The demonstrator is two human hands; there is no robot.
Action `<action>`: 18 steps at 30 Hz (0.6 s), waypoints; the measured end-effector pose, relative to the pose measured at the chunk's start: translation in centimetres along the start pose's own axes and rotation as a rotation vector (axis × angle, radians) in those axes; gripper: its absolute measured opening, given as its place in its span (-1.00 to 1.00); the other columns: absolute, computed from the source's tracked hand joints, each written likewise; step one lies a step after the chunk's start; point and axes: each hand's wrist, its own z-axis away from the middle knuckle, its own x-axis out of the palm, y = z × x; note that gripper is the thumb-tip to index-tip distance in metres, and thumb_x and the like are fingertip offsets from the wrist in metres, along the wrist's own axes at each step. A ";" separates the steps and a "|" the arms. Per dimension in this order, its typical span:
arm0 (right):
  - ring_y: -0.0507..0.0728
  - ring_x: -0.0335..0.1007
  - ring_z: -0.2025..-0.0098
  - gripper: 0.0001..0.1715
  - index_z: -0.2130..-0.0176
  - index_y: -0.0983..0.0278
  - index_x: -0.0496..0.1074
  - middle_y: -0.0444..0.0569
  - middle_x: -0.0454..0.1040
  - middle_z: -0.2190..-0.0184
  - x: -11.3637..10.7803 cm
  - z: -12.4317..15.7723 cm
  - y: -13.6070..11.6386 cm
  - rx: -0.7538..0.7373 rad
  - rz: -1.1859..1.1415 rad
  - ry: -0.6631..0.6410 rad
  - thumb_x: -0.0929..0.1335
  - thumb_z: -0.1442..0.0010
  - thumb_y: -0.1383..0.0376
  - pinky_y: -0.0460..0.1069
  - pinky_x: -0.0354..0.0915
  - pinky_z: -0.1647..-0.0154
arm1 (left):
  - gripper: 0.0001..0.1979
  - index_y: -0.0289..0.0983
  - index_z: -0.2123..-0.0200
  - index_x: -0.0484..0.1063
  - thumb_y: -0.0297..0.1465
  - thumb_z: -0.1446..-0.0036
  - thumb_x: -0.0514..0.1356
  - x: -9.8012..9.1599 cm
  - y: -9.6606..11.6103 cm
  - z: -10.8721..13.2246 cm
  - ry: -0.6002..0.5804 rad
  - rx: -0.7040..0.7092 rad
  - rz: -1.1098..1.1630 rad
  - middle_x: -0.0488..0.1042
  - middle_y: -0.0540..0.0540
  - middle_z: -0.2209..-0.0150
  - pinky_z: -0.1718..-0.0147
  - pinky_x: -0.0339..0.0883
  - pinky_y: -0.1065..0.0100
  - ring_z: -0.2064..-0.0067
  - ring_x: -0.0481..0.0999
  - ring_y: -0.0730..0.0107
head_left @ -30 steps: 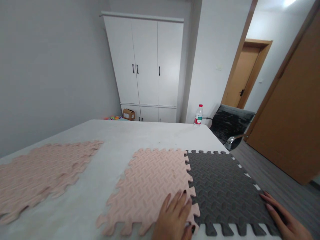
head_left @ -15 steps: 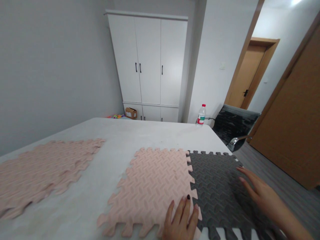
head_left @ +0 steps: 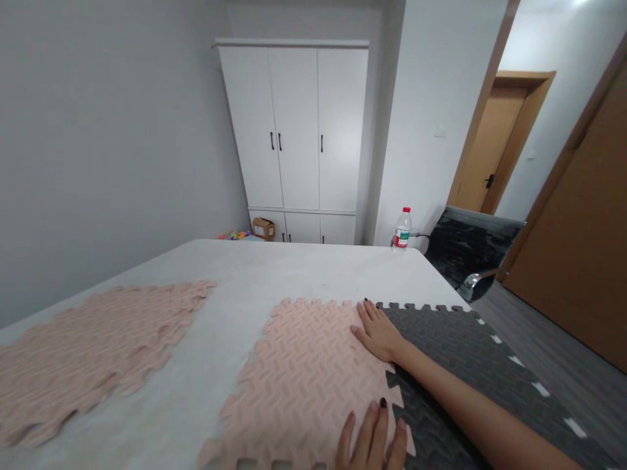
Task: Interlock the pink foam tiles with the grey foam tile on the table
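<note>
A pink foam puzzle mat (head_left: 304,372) lies on the white table (head_left: 274,271), joined by its toothed edge to a dark grey foam mat (head_left: 470,365) on its right. My left hand (head_left: 373,438) rests flat and open on the near end of the seam between them, at the bottom of the view. My right hand (head_left: 377,331) reaches across the grey mat and lies flat, fingers stretched out, on the far end of the same seam.
A loose stack of pink mats (head_left: 93,346) lies at the table's left. A water bottle (head_left: 402,229) stands at the far right corner. Beyond are a grey chair (head_left: 470,248), a white wardrobe (head_left: 298,137), a small cardboard box (head_left: 264,228) and brown doors (head_left: 578,228).
My right hand has swung left from the grey mat's right edge to the far end of the seam. My left hand has stayed at the near end. The view shifted slightly.
</note>
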 end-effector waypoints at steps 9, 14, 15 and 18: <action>0.31 -0.31 -0.33 -0.16 -0.28 0.45 -0.04 0.24 -0.12 -0.30 0.4 0.4 -0.3 0.016 0.017 0.101 0.00 -0.27 -0.07 0.22 -0.14 -0.26 | -0.76 0.01 0.09 0.43 -0.30 -0.18 0.11 -2.0 0.5 -0.4 -0.250 -0.053 -0.027 0.55 0.04 0.11 -0.25 -0.06 0.16 -0.04 0.43 0.36; 0.36 -0.22 -0.31 -0.25 -0.28 0.48 -0.04 0.30 -0.06 -0.28 1.3 0.8 -1.8 0.115 0.046 0.171 0.02 -0.30 0.05 0.25 -0.06 -0.21 | -0.74 0.00 0.08 0.42 -0.29 -0.12 0.19 -2.7 1.6 -0.7 -0.351 -0.060 -0.085 0.54 -0.03 0.08 -0.13 0.14 0.09 -0.02 0.46 0.25; 0.37 -0.21 -0.31 -0.28 -0.28 0.47 -0.05 0.31 -0.08 -0.28 1.5 0.8 -2.1 0.126 0.043 0.192 0.03 -0.30 0.08 0.26 -0.04 -0.20 | -0.74 0.01 0.09 0.42 -0.28 -0.12 0.19 -2.7 1.8 -0.7 -0.351 -0.072 -0.092 0.54 -0.02 0.09 -0.11 0.15 0.09 -0.01 0.46 0.26; 0.38 -0.20 -0.30 -0.32 -0.28 0.46 -0.07 0.33 -0.12 -0.29 1.7 1.0 -2.9 0.155 0.028 0.232 0.03 -0.30 0.16 0.27 -0.01 -0.18 | -0.76 0.03 0.11 0.42 -0.24 -0.11 0.18 -2.6 2.2 -0.4 -0.319 -0.112 -0.110 0.55 0.01 0.11 -0.08 0.18 0.11 -0.02 0.45 0.28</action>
